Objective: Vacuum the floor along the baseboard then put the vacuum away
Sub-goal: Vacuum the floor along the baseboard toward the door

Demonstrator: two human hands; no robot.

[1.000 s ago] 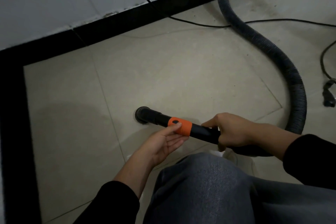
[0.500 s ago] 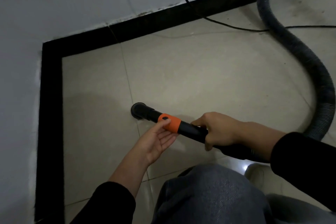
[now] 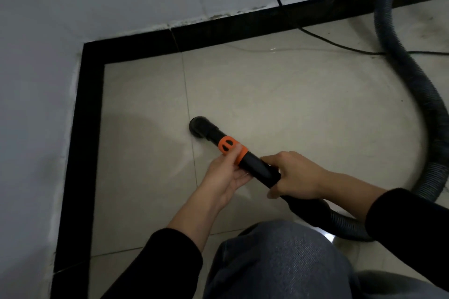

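A black vacuum nozzle (image 3: 201,127) with an orange collar (image 3: 230,147) rests its round mouth on the beige tile floor, a short way from the black baseboard (image 3: 85,128) in the room's corner. My right hand (image 3: 295,175) grips the black wand behind the collar. My left hand (image 3: 228,176) lies palm up under the wand, its thumb touching the orange collar. The ribbed grey hose (image 3: 413,80) loops from the wand round to the right and up past the wall.
A thin black cable (image 3: 335,43) runs down the wall and across the floor at the upper right. My knee in grey trousers (image 3: 279,262) fills the lower middle. White walls (image 3: 36,80) meet at the corner on the left.
The view has swung left and the room's corner has come into sight. The nozzle has moved toward the left baseboard and now points more up and left. Both hands stay on the wand.
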